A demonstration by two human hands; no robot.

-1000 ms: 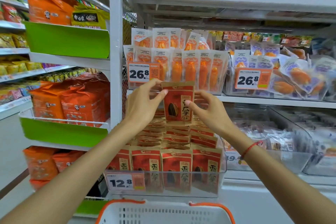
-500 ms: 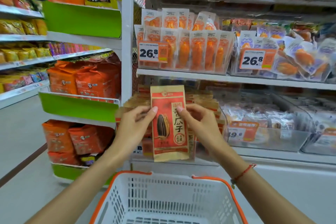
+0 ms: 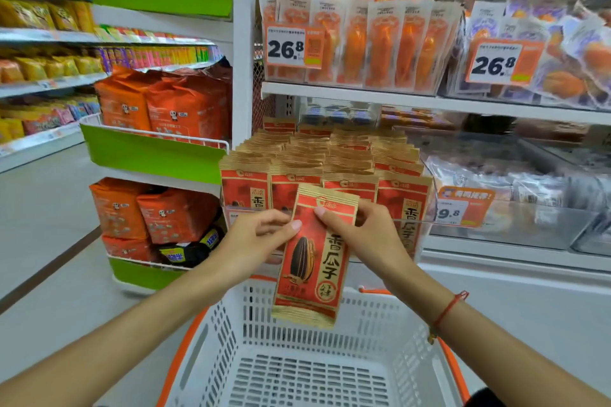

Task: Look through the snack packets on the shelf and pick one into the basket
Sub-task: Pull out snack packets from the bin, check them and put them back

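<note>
Pinching one red-and-gold packet [image 3: 312,258] by its upper part, both hands work together: left hand [image 3: 254,235] with thumb on the front left edge and fingers curled behind, right hand [image 3: 360,235] gripping the top right corner the same way. Packet hangs in the air over the far rim of the white basket [image 3: 231,334], apart from the basket floor, just in front of the shelf's front edge. Long axis near vertical, slightly tilted, sealed top up toward the shelf, bottom seal pointing down into the basket, printed face toward the camera.

Step, by my read: picking is done, placing not yet. Next move calls for lowering the packet toward the basket floor and letting go with both hands.

Behind the hands, rows of matching packets [image 3: 324,162] stand upright in a clear bin at the shelf [image 3: 429,102] front. Orange price tag [image 3: 294,46] sits on the tier above.
</note>
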